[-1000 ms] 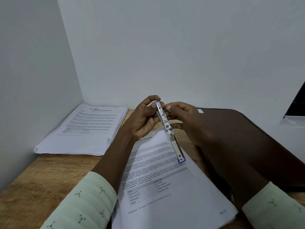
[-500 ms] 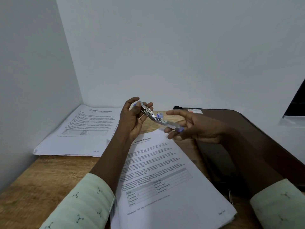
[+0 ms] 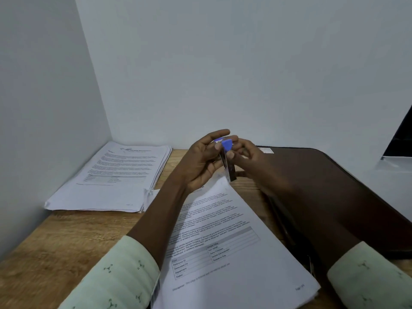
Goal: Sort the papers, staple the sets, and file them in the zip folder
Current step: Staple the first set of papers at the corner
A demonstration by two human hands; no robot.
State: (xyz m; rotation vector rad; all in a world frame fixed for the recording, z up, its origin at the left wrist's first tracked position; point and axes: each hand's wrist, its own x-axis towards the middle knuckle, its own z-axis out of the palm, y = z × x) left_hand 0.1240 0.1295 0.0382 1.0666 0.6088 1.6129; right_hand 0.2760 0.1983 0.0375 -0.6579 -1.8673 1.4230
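Stapler (image 3: 226, 157), metal with a blue end, is held up in the air between both hands, roughly upright with the blue end on top, above the far edge of the near paper stack (image 3: 223, 253). Motion blur hides its details. Left hand (image 3: 199, 162) grips the stapler from the left, thumb and fingers curled round the upper part. Right hand (image 3: 250, 158) pinches it from the right, fingertips at the blue end. Near paper stack lies printed side up on the wooden table (image 3: 55, 241), under the forearms. Second paper stack (image 3: 116, 179) sits in the far left corner by the wall. Dark zip folder (image 3: 330, 188) lies flat on the right, just beside the near stack. Pale green sleeves (image 3: 120, 279) on both arms.
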